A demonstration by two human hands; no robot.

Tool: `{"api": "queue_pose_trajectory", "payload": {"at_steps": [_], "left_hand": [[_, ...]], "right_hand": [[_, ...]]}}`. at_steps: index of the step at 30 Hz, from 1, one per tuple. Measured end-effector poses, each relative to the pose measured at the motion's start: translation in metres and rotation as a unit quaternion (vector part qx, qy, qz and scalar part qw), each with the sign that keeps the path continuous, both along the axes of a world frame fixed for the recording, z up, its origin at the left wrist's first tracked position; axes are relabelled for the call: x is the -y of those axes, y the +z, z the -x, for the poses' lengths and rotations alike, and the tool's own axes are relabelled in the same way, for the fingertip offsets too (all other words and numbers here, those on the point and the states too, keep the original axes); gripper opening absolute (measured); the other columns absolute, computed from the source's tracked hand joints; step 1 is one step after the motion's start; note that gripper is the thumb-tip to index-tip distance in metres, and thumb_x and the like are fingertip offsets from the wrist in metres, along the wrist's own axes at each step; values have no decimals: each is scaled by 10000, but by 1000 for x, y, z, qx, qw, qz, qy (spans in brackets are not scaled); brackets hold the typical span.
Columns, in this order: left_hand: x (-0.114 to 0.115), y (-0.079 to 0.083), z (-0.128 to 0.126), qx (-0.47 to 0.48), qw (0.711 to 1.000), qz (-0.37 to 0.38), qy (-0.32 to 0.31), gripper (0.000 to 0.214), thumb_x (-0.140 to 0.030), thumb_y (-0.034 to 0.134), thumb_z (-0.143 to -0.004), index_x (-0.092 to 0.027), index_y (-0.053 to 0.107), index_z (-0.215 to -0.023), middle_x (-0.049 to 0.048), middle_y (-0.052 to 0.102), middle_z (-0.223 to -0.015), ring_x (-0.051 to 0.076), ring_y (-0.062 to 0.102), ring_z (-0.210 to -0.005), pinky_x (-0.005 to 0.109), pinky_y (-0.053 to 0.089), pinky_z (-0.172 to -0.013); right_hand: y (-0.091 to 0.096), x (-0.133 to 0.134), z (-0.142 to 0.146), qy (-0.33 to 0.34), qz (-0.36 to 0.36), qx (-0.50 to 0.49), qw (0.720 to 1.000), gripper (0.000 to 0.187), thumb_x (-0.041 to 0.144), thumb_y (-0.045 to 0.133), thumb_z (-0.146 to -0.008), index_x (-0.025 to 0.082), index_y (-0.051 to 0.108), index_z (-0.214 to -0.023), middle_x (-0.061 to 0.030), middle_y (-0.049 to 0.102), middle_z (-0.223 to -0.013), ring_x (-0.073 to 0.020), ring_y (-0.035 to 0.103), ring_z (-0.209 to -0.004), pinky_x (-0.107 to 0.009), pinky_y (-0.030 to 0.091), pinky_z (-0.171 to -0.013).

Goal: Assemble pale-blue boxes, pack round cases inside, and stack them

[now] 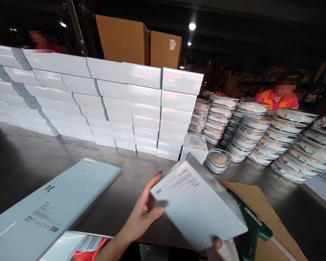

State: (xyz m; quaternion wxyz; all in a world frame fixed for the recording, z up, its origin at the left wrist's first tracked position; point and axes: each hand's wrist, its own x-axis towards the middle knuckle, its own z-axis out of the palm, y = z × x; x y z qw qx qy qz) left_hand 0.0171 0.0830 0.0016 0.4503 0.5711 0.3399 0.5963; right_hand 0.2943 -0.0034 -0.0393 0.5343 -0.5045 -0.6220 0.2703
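Tilted in front of me is a pale blue-white carton [198, 203] with small grey print on the face toward me. My left hand [145, 214] grips its left corner, thumb on the near face and fingers behind the edge. At the lower right corner my right hand [218, 244] holds the carton too; a thumb tip shows, and pale cloth covers much of the rest. Right beside the carton lies a green glue gun [250, 221] with a white glue stick at its rear, on a brown cardboard sheet [281, 228]. Flat printed carton blanks [57, 203] lie to the left.
A long wall of stacked white cartons [111, 98] crosses the metal table [108, 156]. Tall stacks of round clear-lidded containers [252, 134] stand at the right, with a short stack [218, 160] nearer. Big brown boxes [125, 40] rise behind. A person [277, 98] is beyond the stacks.
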Motion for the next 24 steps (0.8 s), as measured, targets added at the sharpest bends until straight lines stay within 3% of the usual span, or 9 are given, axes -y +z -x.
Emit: {"api": "queue_pose_trajectory", "payload": {"at_steps": [2, 5, 7, 10, 14, 17, 19, 21, 24], "left_hand": [[1, 5, 2, -17, 1000, -2, -13, 727, -589, 789, -846, -312, 506, -1456, 144, 479, -1641, 350, 509, -1470, 469, 530, -1121], [-3, 15, 33, -83, 995, -10, 63, 419, -505, 715, -934, -287, 635, -1283, 132, 624, -1485, 316, 580, -1403, 471, 491, -1151], [-6, 19, 64, -142, 979, -27, 141, 287, -525, 674, -950, -261, 720, -1051, 113, 724, -1297, 312, 655, -1298, 452, 508, -1118], [-8, 20, 107, -217, 947, -55, 229, 293, -550, 664, -936, -272, 739, -991, 85, 753, -1201, 308, 698, -1214, 416, 530, -1070], [-5, 19, 151, -304, 902, -84, 294, 195, -500, 673, -948, -330, 720, -1029, -8, 762, -1181, 305, 682, -1245, 372, 536, -1048], [-7, 24, 184, -393, 845, -18, 362, 255, -555, 610, -971, -335, 690, -1072, -34, 725, -1245, 304, 698, -1204, 304, 589, -878], [-13, 28, 206, -444, 792, 51, 417, 415, -621, 495, -998, -286, 659, -1178, 29, 685, -1302, 343, 694, -1199, 368, 581, -919], [-21, 29, 222, -488, 737, 111, 455, 636, -680, 433, -987, -151, 599, -1299, 167, 632, -1370, 469, 605, -1299, 576, 497, -1049], [-31, 24, 229, -551, 670, 181, 464, 855, -744, 437, -941, 55, 595, -1201, 341, 608, -1324, 628, 505, -1319, 758, 420, -1012]], "right_hand": [[28, -3, -7, -89, -17, 20, 996, 604, 571, 615, -947, 433, 438, -1508, -63, 745, -1304, -332, 765, -1070, -497, 672, -861], [92, -43, -28, -236, -58, 83, 966, 721, 487, 743, -873, 351, 423, -1504, -103, 588, -1509, -339, 656, -1257, -534, 554, -1078], [131, -89, -40, -308, -100, 280, 904, 774, 405, 822, -758, 209, 492, -1429, -183, 563, -1508, -401, 531, -1377, -580, 481, -1129], [163, -164, -44, -270, -103, 406, 867, 614, 234, 806, -742, 174, 589, -1313, -185, 581, -1505, -394, 452, -1440, -552, 420, -1170], [164, -233, -25, -213, -78, 478, 849, 603, 127, 775, -735, 164, 609, -1314, -206, 542, -1551, -445, 420, -1456, -646, 403, -1109], [156, -246, -12, -172, -73, 500, 845, 614, 125, 787, -723, 174, 624, -1313, -209, 570, -1529, -465, 457, -1432, -675, 422, -1073], [153, -236, -8, -162, -88, 495, 849, 630, 166, 759, -771, 165, 588, -1378, -226, 544, -1549, -495, 441, -1444, -713, 419, -1069], [151, -212, -8, -165, -118, 472, 858, 641, 245, 681, -868, 135, 495, -1472, -254, 516, -1561, -497, 441, -1451, -718, 434, -1075], [149, -158, -7, -112, -186, 427, 878, 583, 361, 540, -1004, 182, 376, -1534, -200, 618, -1466, -355, 621, -1329, -562, 524, -1089]]}}
